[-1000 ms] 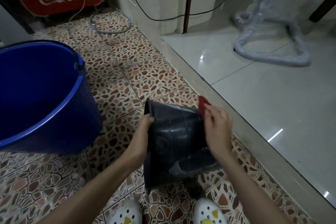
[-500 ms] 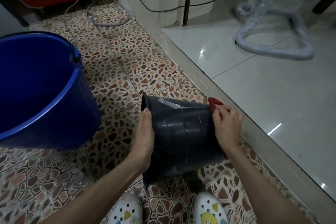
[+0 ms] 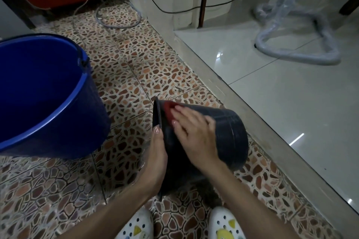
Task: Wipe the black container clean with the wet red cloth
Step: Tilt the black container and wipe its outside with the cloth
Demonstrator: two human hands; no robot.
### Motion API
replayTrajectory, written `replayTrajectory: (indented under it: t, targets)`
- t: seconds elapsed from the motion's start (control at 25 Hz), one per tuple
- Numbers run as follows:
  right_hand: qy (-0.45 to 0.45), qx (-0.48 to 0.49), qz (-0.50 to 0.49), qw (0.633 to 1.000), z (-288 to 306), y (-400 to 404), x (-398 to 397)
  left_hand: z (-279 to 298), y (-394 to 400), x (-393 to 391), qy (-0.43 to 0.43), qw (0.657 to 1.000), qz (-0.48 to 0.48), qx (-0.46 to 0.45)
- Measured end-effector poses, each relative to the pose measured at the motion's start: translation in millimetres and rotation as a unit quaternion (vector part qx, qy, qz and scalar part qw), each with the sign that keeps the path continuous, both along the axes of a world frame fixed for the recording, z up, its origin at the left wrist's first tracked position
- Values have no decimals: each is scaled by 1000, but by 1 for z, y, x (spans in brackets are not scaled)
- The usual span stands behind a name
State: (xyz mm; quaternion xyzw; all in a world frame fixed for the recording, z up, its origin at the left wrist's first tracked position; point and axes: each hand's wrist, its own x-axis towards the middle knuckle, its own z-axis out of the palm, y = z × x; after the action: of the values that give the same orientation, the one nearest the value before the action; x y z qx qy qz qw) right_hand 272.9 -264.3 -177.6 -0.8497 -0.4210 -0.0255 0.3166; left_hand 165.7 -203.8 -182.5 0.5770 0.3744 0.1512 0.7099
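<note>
Head cam: looking down at someone crouching over patterned floor tiles, going left to right
Blue bucket (image 3: 44, 93): sitting on the tiles at the far left, well apart from the action but within reach; I'm guessing it's parked there for rinsing, can't tell if there's water in it
Left hand (image 3: 157, 155): bracing the rim end of the black container (image 3: 229, 137), thumb lying along the rim edge with the nail showing; the other fingers are hidden behind the rim, so probably gripping it but I can't fully tell; looks like it's there to keep the thing from rolling
Black container: lying tilted on its side, held just above the floor between the two hands, open end pointing left toward the bucket, base pointing right; my guess is it's turned like this so the outer wall is facing up for wiping
Red cloth (image 3: 169, 111): peeking out from under the fingertips, right beside the rim on the upper wall
Right hand (image 3: 194, 132): fingers spread out and flat, pressing the cloth onto the container's side, not pinching it
Progress: seems mid-wipe, outer wall being done near the rim
White clogs (image 3: 225, 225): poking in at the bottom, just under the container
Shiny pale floor (image 3: 281, 103): stretching off to the right past a raised step
</note>
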Motion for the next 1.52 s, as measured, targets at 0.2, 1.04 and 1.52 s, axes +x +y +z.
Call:
replayTrajectory:
  t: [0.2,1.04,1.52]
  targets:
    - [87,-29,-204,975,-22,-50,74,5,-29,-33,45,997,-58,12]
    - [124,20,-220,967,-20,-48,74,30,15,-10,-9,997,-38,61]
    - [20,54,-39,998,-19,-12,5,22,26,-11,58,885,-79,455]
